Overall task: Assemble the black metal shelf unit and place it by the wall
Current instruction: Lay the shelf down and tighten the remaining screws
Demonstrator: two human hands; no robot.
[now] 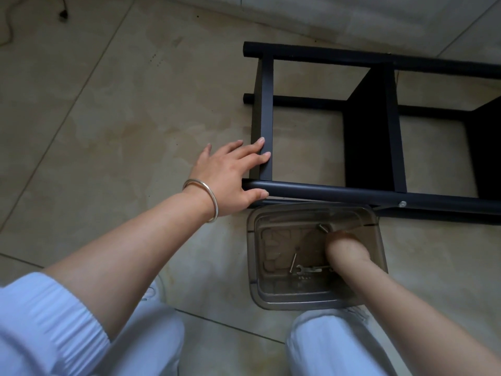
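Right hand (345, 246) down inside clear bin (252, 267), left hand (230, 175) spread on shelf unit (374, 147).

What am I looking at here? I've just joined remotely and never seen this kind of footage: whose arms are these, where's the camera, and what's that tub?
One picture only, from a camera worn on a person's head, looking down at a tiled floor. No machine: a person works bare-handed. The black metal shelf unit lies on its side. The left hand, with a bangle on the wrist, rests open on the shelf's end panel and front tube. The right hand reaches into a clear plastic tub holding a small wrench and bolts. Whether it grips anything cannot be seen.
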